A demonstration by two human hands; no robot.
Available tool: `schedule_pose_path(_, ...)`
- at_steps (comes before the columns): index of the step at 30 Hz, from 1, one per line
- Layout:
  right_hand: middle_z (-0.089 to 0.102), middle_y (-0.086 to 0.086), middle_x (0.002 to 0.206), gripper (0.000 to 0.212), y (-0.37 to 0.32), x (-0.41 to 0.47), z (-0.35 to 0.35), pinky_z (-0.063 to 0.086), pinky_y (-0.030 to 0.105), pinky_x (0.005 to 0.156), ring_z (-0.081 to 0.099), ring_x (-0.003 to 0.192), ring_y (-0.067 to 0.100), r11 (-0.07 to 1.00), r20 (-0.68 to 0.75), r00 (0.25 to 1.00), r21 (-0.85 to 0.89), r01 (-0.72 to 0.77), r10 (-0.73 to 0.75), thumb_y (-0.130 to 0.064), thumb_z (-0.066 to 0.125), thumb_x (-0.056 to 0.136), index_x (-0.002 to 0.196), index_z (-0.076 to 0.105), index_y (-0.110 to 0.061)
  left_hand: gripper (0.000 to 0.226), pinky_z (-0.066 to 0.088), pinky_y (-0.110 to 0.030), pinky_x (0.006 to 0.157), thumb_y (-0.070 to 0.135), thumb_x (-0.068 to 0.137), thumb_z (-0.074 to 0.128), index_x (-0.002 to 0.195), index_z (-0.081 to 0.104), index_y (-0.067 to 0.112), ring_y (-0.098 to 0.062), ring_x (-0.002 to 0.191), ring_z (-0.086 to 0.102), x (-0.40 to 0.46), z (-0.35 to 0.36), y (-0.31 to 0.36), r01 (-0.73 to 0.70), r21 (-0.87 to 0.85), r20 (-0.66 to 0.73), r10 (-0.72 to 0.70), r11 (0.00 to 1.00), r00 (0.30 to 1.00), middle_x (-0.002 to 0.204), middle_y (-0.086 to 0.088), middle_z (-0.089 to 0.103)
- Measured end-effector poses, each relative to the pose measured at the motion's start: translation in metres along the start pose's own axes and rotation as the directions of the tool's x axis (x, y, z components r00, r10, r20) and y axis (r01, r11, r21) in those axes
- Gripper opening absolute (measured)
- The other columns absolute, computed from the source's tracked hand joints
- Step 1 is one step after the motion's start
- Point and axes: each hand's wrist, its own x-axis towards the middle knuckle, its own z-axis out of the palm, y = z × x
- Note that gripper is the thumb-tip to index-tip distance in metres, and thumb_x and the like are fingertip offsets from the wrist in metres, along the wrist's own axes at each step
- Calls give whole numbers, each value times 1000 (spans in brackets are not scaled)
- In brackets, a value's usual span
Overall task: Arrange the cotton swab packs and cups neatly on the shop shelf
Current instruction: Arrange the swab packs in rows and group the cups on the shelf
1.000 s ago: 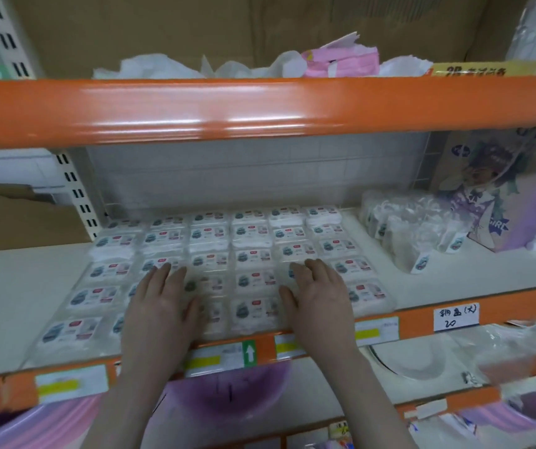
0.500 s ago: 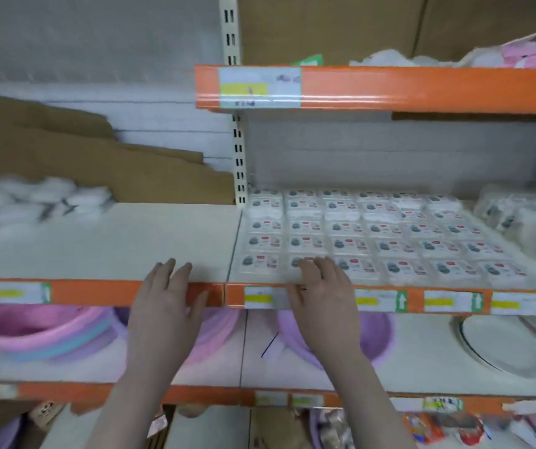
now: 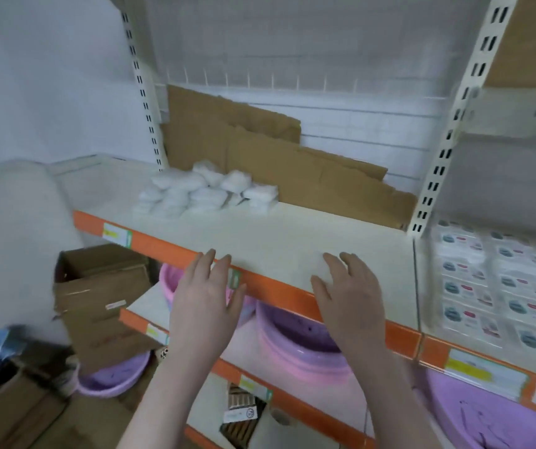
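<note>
- Left hand (image 3: 203, 306) & right hand (image 3: 349, 299): both flat, fingers loose, holding nothing, at shelf (image 3: 276, 241) front edge.
- Loose packs (image 3: 205, 192) heaped behind left hand.
- Tidy packs (image 3: 499, 286) right of right hand.

We see soft, even indoor light with a cool, slightly purple cast and no hard shadows; only faint shade sits beneath the orange shelf edge (image 3: 279, 288). No glare shows on it. Motion blur smears the whole view, worst at the left margin and over the labelled packs (image 3: 499, 286) at right, whose print we cannot read. The wide lens bows the slotted uprights (image 3: 454, 124) outward. Both hands (image 3: 203, 306) look soft-edged, and the white pile (image 3: 205, 192) lacks detail
</note>
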Motion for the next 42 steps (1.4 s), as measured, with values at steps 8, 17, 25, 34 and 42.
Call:
schedule_pose_path(8, 65, 23, 100, 36, -40, 83, 89, 50, 49, 85, 63, 95, 39, 999, 0, 1000, 50, 15, -15, -21, 66, 72, 102, 67, -2, 47, 46, -54, 90, 16, 70, 80, 111, 63, -2, -45, 108, 57, 81, 25, -76, -1, 81, -8, 1, 997, 1000, 116, -27, 60)
schedule_pose_path(17, 59, 15, 110, 39, -65, 173, 153, 41, 43, 94, 53, 107, 35, 1000, 163, 987, 20, 10, -13, -29, 54, 87, 119, 58, -7, 49, 44, -52, 94, 27, 74, 63, 114, 63, -1, -45, 111, 56, 163, 53, -134, 32, 29, -23, -31, 999, 999, 119, -27, 59)
schedule_pose_path(25, 52, 11, 123, 44, -64, 225, 187, 33, 33, 91, 48, 114, 29, 996, 380, 925, -91, 24, 13, -35, 49, 93, 131, 48, -12, 56, 44, -50, 94, 41, 82, 42, 116, 61, 1, -43, 116, 53, 201, 77, -168, 0, -60, 18, 1, 998, 1000, 123, -24, 57)
schedule_pose_path(34, 49, 8, 131, 52, -61, 247, 212, 37, 35, 92, 47, 118, 26, 980, 527, 845, -198, 21, 88, -47, 44, 94, 135, 42, -16, 48, 43, -45, 94, 20, 78, 74, 122, 59, 6, -37, 125, 48, 224, 91, -172, -87, -167, 52, 97, 982, 994, 131, -18, 54)
schedule_pose_path(42, 48, 7, 122, 49, -65, 257, 216, 33, 35, 94, 42, 115, 27, 952, 535, 823, -305, -21, 190, -52, 54, 86, 121, 53, -17, 48, 40, -43, 97, 24, 83, 69, 127, 56, 11, -32, 132, 41, 229, 94, -180, -91, -201, 99, 113, 975, 989, 138, -14, 48)
